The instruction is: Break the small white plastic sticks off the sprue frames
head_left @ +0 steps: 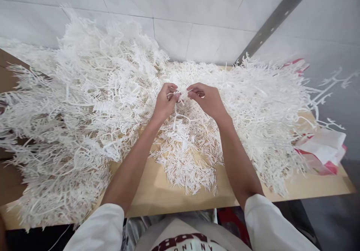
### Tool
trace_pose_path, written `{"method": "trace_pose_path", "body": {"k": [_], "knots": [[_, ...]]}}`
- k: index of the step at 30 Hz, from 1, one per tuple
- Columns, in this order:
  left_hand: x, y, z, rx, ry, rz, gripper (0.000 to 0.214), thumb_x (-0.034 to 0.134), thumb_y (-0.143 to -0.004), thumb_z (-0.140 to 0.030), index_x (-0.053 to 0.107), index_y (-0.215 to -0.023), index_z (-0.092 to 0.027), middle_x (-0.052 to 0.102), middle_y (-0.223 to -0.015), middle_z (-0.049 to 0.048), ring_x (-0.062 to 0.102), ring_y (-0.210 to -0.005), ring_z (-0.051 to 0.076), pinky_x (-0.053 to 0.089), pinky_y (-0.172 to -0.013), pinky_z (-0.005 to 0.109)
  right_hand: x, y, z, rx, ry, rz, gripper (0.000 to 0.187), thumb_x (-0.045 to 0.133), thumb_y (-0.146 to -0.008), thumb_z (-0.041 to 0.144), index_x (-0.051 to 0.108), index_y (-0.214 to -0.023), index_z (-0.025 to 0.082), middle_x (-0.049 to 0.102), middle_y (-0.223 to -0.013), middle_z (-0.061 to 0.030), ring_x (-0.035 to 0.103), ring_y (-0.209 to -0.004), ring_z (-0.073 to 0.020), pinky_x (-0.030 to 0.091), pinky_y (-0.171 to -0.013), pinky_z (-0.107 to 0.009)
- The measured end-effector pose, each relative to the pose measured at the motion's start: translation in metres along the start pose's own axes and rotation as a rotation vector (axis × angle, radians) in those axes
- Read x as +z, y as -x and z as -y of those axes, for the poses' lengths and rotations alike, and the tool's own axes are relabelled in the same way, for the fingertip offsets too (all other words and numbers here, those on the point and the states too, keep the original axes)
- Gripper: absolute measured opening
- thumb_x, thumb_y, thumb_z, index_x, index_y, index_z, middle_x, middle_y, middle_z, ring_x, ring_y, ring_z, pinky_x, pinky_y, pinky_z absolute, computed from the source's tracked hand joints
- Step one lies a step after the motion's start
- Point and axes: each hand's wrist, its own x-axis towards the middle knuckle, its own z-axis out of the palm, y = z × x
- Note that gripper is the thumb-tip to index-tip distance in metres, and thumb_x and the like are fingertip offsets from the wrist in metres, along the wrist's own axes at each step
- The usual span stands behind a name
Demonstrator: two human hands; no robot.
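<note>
Both my hands are raised over the middle of the table, close together. My left hand [166, 100] pinches a white plastic branch [180, 121] whose thin stems hang down below the fingers. Opposite it, my right hand [204, 98] has thumb and fingertips pressed together on a small white sprig [186, 90] of the same kind; where the pieces join is too fine to make out. Under the hands lies a heap of short loose white plastic sprigs [191, 172], spread toward the front edge.
A tall pile of white branches [92, 86] covers the left side of the wooden table [157, 198]. Another pile [264, 104] fills the right, with a long branch [320, 99] sticking out. A red and white plastic bag [323, 148] lies at the right end. A tiled wall [174, 37] stands behind.
</note>
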Motion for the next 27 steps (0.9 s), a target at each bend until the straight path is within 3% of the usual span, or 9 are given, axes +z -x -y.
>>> {"method": "trace_pose_path", "body": {"k": [4,8,12,15,20,23,27], "knots": [[-0.002,0.001,-0.009,-0.020,-0.066,0.090,0.025,0.065,-0.084,-0.027,0.057,-0.106,-0.021,0.061,-0.098,0.0029,0.059,-0.078,0.009,0.051,-0.071,0.022,-0.001,-0.001,0.001,-0.034,-0.095,-0.076,0.023,0.058,-0.089,0.040,0.067,-0.096,0.020,0.071,-0.086,-0.0029,0.067,-0.077,-0.0146,0.052,-0.078,-0.033],[-0.002,0.005,-0.018,-0.004,-0.167,0.155,0.017,0.066,-0.083,-0.034,0.064,-0.091,-0.019,0.065,-0.087,0.0016,0.057,-0.076,0.011,0.047,-0.072,0.023,-0.003,0.000,0.006,-0.056,-0.080,-0.022,0.022,0.061,-0.086,0.042,0.066,-0.092,0.021,0.070,-0.085,-0.0017,0.065,-0.079,-0.0141,0.052,-0.078,-0.032],[-0.002,0.008,-0.021,0.026,-0.177,0.197,0.020,0.062,-0.085,-0.039,0.066,-0.089,-0.020,0.063,-0.082,-0.0001,0.054,-0.073,0.010,0.042,-0.067,0.022,-0.004,-0.001,0.003,-0.079,-0.036,0.005,0.022,0.062,-0.086,0.042,0.065,-0.091,0.021,0.068,-0.086,-0.0016,0.063,-0.077,-0.0132,0.051,-0.075,-0.031],[-0.002,0.008,-0.019,0.032,-0.217,0.175,0.018,0.060,-0.086,-0.037,0.063,-0.082,-0.019,0.057,-0.071,-0.0023,0.048,-0.064,0.009,0.038,-0.061,0.022,-0.004,-0.001,0.001,-0.126,0.041,-0.018,0.020,0.060,-0.088,0.041,0.064,-0.089,0.021,0.067,-0.094,-0.0027,0.063,-0.083,-0.0144,0.051,-0.076,-0.031],[0.001,0.008,-0.021,0.067,-0.430,0.108,0.015,0.060,-0.082,-0.023,0.050,-0.071,-0.019,0.049,-0.060,-0.0041,0.039,-0.056,0.008,0.029,-0.054,0.024,0.003,0.003,0.008,-0.134,0.218,0.021,0.013,0.050,-0.095,0.031,0.059,-0.093,0.022,0.069,-0.085,-0.0021,0.062,-0.078,-0.0166,0.046,-0.073,-0.033],[0.004,0.009,-0.029,0.105,-0.496,0.059,0.020,0.058,-0.081,-0.019,0.043,-0.068,-0.020,0.046,-0.058,-0.0044,0.035,-0.053,0.008,0.025,-0.052,0.026,0.013,0.006,0.013,-0.118,0.243,-0.108,0.017,0.042,-0.098,0.032,0.057,-0.097,0.023,0.068,-0.088,-0.0037,0.062,-0.080,-0.0180,0.046,-0.074,-0.035],[0.003,0.008,-0.039,0.185,-0.438,0.095,0.027,0.055,-0.087,-0.022,0.038,-0.066,-0.020,0.042,-0.055,-0.0046,0.033,-0.051,0.008,0.026,-0.052,0.025,0.029,0.007,0.014,-0.085,0.047,-0.332,0.022,0.040,-0.099,0.042,0.055,-0.105,0.028,0.065,-0.089,-0.0018,0.063,-0.082,-0.0176,0.049,-0.076,-0.037]]}}
